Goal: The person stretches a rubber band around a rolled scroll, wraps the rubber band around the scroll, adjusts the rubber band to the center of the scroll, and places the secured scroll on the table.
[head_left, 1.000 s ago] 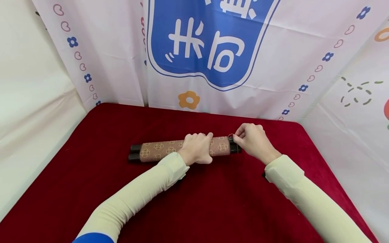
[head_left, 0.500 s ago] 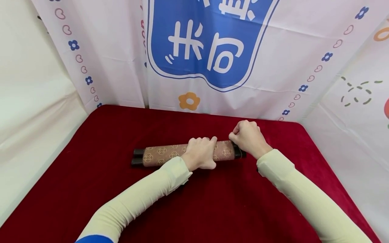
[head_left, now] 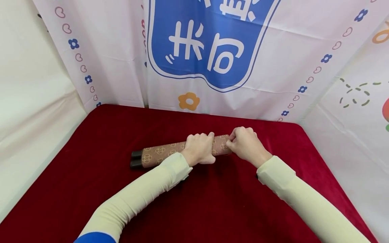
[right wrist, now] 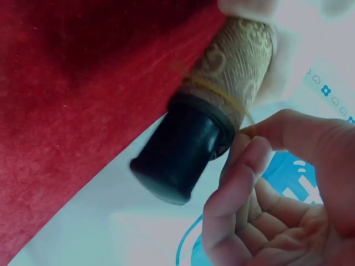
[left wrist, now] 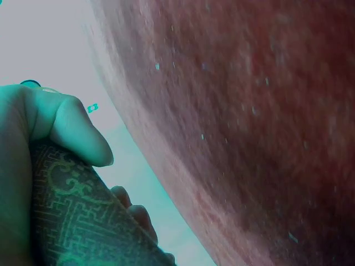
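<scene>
A scroll (head_left: 160,151) rolled into two side-by-side rolls, in brown brocade with gold flower patterns, lies across the red cloth. Its black end knobs (head_left: 136,159) show at the left; the right ones are behind the right hand in the head view. My left hand (head_left: 199,148) grips the scroll around its middle, also seen in the left wrist view with the brocade (left wrist: 77,216) inside the grasp. My right hand (head_left: 245,144) pinches a thin yellow rubber band (right wrist: 213,87) at the right end. The band runs around the brocade just beyond the black knob (right wrist: 177,147).
The table is covered in red velvet cloth (head_left: 194,209). White printed curtains (head_left: 121,67) stand close behind it and along both sides, with a blue sign (head_left: 209,44) on the back one.
The rubber band has gone from the black right end onto the brocade. My right hand rose, then came down slightly left. My left hand keeps its grip while the scroll shifts a little.
</scene>
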Demonstrator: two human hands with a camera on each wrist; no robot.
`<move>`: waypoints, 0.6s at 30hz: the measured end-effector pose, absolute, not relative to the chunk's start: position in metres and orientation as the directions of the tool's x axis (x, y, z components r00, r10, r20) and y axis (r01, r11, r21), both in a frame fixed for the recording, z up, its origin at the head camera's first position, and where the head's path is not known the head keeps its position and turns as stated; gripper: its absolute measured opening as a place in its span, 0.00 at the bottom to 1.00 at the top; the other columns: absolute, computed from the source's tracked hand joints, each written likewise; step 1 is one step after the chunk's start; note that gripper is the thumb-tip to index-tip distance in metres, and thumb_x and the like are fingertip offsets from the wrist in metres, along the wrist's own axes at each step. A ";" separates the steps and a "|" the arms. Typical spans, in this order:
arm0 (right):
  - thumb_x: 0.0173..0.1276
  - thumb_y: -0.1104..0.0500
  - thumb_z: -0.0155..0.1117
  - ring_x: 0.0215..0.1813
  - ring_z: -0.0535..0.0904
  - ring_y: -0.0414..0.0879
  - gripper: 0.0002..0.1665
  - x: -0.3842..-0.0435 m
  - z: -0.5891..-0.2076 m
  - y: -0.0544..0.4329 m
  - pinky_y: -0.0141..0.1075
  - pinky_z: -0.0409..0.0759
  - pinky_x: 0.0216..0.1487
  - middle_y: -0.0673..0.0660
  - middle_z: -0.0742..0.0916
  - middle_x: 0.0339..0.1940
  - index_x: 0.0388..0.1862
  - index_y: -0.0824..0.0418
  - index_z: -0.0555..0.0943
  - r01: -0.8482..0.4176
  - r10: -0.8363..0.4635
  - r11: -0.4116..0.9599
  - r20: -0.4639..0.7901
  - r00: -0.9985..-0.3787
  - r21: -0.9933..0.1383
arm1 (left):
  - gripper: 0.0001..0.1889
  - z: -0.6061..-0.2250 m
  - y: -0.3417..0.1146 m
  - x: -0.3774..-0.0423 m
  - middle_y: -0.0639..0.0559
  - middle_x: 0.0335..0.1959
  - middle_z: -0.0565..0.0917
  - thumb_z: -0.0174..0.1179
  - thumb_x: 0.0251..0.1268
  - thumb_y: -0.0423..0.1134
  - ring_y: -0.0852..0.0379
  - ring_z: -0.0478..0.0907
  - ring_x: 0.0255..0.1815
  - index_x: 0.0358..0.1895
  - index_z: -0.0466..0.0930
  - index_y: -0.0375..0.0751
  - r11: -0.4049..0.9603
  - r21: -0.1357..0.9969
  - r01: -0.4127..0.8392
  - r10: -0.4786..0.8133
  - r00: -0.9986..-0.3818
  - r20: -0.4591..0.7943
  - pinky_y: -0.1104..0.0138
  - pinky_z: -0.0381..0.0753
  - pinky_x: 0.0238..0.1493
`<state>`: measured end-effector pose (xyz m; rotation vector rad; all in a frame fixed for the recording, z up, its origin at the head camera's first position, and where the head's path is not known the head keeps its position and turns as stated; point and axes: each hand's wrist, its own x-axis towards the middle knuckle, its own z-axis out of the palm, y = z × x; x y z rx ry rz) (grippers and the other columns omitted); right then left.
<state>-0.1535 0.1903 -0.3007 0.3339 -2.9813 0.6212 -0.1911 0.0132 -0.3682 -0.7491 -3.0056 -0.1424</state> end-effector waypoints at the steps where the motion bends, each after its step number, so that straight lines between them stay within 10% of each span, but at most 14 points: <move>1: 0.64 0.64 0.67 0.22 0.81 0.45 0.07 -0.152 -0.302 0.191 0.37 0.82 0.27 0.58 0.91 0.28 0.33 0.66 0.90 -0.231 -0.196 0.894 0.128 -0.972 -0.385 | 0.34 -0.367 0.012 -0.192 0.48 0.39 0.88 0.68 0.49 0.53 0.47 0.87 0.36 0.63 0.77 0.45 0.882 0.083 0.464 0.461 -0.886 0.056 0.53 0.84 0.34; 18: 0.64 0.65 0.67 0.22 0.78 0.41 0.04 -0.132 -0.315 0.184 0.34 0.79 0.28 0.52 0.87 0.23 0.29 0.62 0.86 -0.268 -0.218 0.856 0.163 -0.962 -0.441 | 0.48 -0.364 0.005 -0.202 0.48 0.40 0.87 0.67 0.57 0.53 0.49 0.85 0.35 0.82 0.59 0.44 0.894 0.106 0.435 0.442 -0.895 -0.060 0.56 0.82 0.34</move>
